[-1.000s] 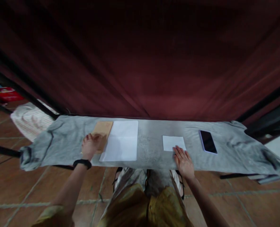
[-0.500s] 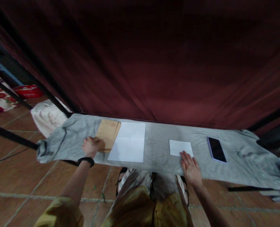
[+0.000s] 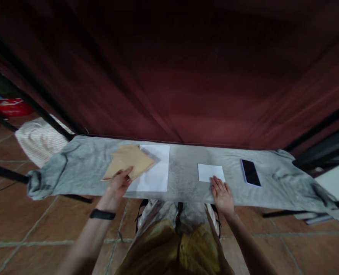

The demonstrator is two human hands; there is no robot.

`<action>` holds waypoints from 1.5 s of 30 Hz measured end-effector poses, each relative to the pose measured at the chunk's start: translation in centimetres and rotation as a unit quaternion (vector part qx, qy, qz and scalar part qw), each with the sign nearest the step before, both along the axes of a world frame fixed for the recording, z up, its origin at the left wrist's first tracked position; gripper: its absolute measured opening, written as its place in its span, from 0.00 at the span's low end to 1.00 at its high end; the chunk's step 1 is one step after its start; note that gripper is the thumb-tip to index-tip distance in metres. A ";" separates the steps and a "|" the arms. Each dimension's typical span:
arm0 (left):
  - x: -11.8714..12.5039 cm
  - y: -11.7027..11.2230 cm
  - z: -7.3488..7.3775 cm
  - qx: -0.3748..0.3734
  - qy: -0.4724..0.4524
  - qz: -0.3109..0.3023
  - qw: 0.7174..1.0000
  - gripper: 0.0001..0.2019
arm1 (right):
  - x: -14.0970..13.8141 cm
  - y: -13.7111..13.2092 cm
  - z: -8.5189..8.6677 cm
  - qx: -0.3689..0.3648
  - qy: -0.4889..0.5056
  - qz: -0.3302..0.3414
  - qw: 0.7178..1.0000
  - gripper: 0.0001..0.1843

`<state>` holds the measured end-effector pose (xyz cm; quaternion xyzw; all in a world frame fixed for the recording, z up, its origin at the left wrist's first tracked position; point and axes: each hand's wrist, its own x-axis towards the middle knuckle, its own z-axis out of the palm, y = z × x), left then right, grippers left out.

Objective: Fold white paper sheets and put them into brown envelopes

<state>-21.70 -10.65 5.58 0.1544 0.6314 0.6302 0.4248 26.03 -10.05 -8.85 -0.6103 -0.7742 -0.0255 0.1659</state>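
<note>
My left hand (image 3: 120,182) pinches a brown paper envelope (image 3: 136,162) by its near edge. The envelope is tilted, lying over other brown envelopes (image 3: 109,173) and hiding part of a white paper sheet (image 3: 162,175). A crease shows faintly across nothing I can make out on that sheet. My right hand (image 3: 223,195) rests with fingers stretched out, its fingertips on the near right corner of a small white paper (image 3: 209,172). To the right of that hand lies a phone (image 3: 251,172) with a dark screen and a light purple edge.
A grey cloth (image 3: 183,172) covers the narrow bench under the papers. Behind it hangs a dark red curtain (image 3: 186,95), with dark metal bars (image 3: 7,172) at the left. A striped cloth (image 3: 43,139) hangs at the left end. White papers (image 3: 334,179) lie at the far right.
My left hand has taken hold of the brown envelope, lifting and turning it to the right over the white sheet. My right hand stays on the small white paper. The view has shifted slightly.
</note>
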 end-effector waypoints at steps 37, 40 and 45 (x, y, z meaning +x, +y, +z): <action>8.6 2.6 -4.7 -0.142 0.632 -0.521 0.556 0.59 | -8.9 0.4 5.4 -0.175 0.500 0.017 0.848 0.21; 8.9 2.7 -4.6 -0.160 0.642 -0.517 0.543 0.59 | -14.5 0.0 5.4 -0.272 0.611 0.065 0.741 0.20; 9.0 2.7 -4.9 -0.172 0.641 -0.509 0.548 0.60 | -19.8 0.3 5.4 -0.275 0.560 0.004 0.781 0.19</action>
